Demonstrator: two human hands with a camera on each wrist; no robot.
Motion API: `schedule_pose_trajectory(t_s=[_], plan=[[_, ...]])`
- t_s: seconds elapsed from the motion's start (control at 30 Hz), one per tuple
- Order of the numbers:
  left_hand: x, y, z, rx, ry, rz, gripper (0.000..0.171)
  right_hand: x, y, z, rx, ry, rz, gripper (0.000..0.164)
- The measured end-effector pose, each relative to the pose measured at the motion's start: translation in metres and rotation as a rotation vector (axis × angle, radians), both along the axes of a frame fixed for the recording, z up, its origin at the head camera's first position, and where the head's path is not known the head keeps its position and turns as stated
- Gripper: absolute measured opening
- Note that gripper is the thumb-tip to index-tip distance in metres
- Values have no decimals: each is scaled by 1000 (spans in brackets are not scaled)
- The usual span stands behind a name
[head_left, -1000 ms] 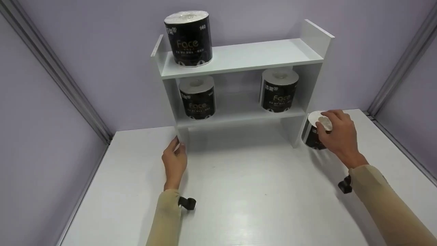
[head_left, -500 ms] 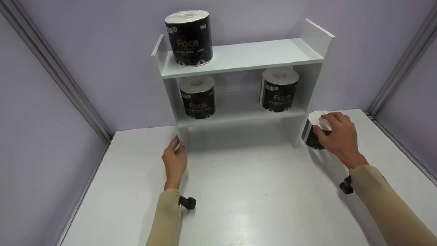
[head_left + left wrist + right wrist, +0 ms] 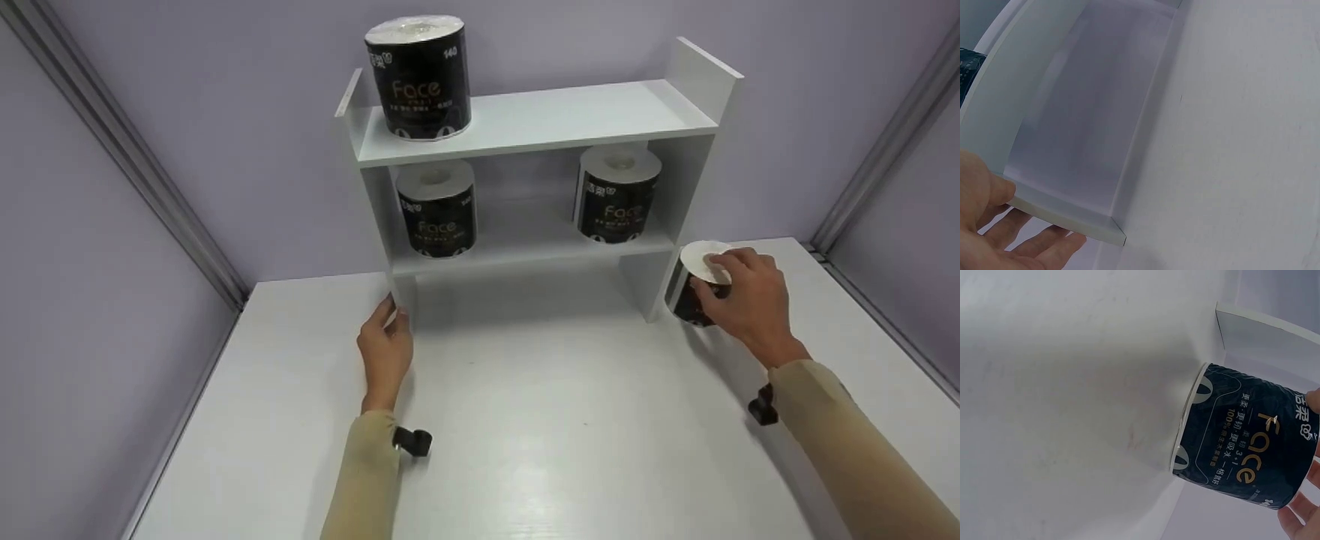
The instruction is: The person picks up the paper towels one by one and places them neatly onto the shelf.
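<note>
A white two-tier shelf [image 3: 532,259] stands on the white table. My left hand [image 3: 385,352] grips the lower part of its left side panel [image 3: 1058,216]; in the left wrist view the thumb is on the near side and the fingers reach round the outer face. To the right of the shelf, my right hand [image 3: 752,304] holds a toilet paper roll [image 3: 1241,439] in black "Face" wrapping from above. This roll is upright, close beside the right side panel [image 3: 645,289], and the hand hides part of its top and side.
One larger wrapped roll [image 3: 420,86] stands at the left of the top shelf. On the middle shelf, one roll [image 3: 441,225] stands at the left and another [image 3: 619,202] at the right. Behind the table [image 3: 525,442] is a pale wall [image 3: 562,37], with metal-framed panels at both sides.
My right hand's fingers have shifted slightly over the top of the roll. The roll and my left hand keep their places; the head view has tilted a little.
</note>
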State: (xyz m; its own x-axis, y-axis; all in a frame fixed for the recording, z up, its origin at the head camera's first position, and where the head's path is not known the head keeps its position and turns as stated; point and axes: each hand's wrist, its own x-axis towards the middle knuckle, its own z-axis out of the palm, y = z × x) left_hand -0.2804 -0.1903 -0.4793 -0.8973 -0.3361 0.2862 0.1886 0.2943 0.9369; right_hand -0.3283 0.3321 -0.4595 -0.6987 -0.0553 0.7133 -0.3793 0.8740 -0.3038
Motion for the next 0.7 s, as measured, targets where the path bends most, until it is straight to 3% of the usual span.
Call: schedule_pose_trajectory(t_s=[0.7], plan=[[1, 1, 0, -17, 24, 20, 45, 2, -1, -3, -3, 2, -14, 42]])
